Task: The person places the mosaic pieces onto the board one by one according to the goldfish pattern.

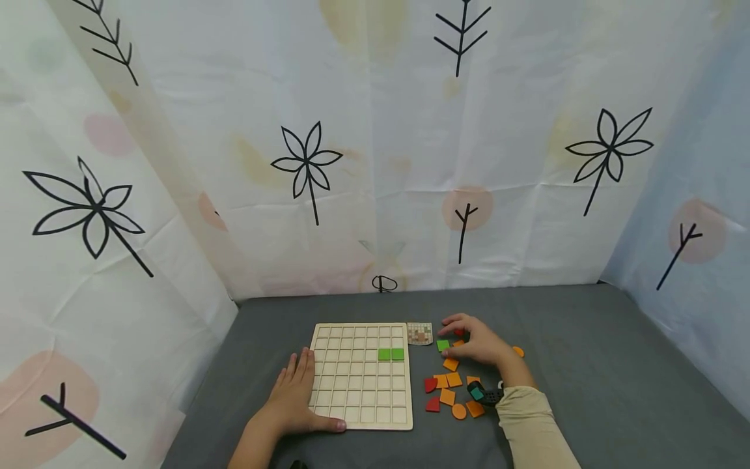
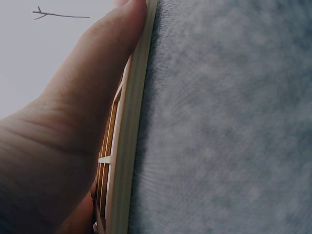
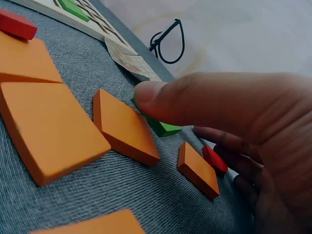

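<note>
A pale wooden grid board (image 1: pixel 357 397) lies on the grey table, with two green square tiles (image 1: pixel 398 354) side by side near its right edge. My left hand (image 1: pixel 293 404) rests on the board's left side, fingers straight along the edge and thumb at the front edge. My right hand (image 1: pixel 479 342) hovers over loose tiles right of the board, fingers loosely bent and apart. Its thumb and fingers are around a loose green tile (image 1: pixel 443 345); in the right wrist view the thumb partly hides this green tile (image 3: pixel 168 129). Whether the thumb touches it, I cannot tell.
A small printed card (image 1: pixel 419 333) lies by the board's upper right corner. Several orange square tiles (image 1: pixel 447 397), red quarter-round tiles (image 1: pixel 432 404) and an orange round tile (image 1: pixel 459 411) lie between the board and the right forearm. A patterned curtain (image 1: pixel 375 130) stands behind the table.
</note>
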Motion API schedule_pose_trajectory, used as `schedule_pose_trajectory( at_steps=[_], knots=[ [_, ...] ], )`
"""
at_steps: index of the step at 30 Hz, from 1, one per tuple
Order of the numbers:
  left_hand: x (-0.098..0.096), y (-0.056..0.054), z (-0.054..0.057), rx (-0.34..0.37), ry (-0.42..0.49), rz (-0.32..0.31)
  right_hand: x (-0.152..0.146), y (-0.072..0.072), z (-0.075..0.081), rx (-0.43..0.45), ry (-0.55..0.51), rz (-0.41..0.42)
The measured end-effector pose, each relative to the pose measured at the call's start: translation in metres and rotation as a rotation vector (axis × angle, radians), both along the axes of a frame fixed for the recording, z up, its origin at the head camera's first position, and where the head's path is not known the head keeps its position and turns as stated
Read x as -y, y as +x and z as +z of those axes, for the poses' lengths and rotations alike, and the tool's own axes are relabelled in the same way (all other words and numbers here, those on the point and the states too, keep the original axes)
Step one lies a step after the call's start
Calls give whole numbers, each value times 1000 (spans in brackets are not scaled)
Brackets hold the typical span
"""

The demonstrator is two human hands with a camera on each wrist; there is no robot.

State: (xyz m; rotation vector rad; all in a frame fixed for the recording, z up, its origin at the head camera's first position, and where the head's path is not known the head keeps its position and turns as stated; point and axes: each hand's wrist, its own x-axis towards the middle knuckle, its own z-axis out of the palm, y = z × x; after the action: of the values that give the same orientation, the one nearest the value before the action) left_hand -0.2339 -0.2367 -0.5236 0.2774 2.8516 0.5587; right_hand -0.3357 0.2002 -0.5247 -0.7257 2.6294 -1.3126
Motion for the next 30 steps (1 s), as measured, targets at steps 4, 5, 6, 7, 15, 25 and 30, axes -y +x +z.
schedule_pose_trajectory(
  at_steps=[4, 5, 6, 7, 15, 25, 30],
  knots=[
    [0, 0, 0, 2, -1, 0, -1, 2, -2, 4, 5, 7],
    [0, 0, 0, 2, -1, 0, -1, 2, -2, 0, 9, 7],
    [0, 0, 0, 2, 0, 0, -1, 2, -2, -1, 7, 6],
    [0, 0, 0, 3, 1, 0, 0, 2, -2, -6, 9, 6],
    [0, 1, 1, 0, 10, 3, 2, 0, -1, -24, 20, -10],
    [-1, 0, 1, 2, 6, 10, 5, 0, -1, -15, 25, -29],
    [-1, 1, 1, 0, 1, 5, 5, 3, 1, 5, 34, -38]
  ],
)
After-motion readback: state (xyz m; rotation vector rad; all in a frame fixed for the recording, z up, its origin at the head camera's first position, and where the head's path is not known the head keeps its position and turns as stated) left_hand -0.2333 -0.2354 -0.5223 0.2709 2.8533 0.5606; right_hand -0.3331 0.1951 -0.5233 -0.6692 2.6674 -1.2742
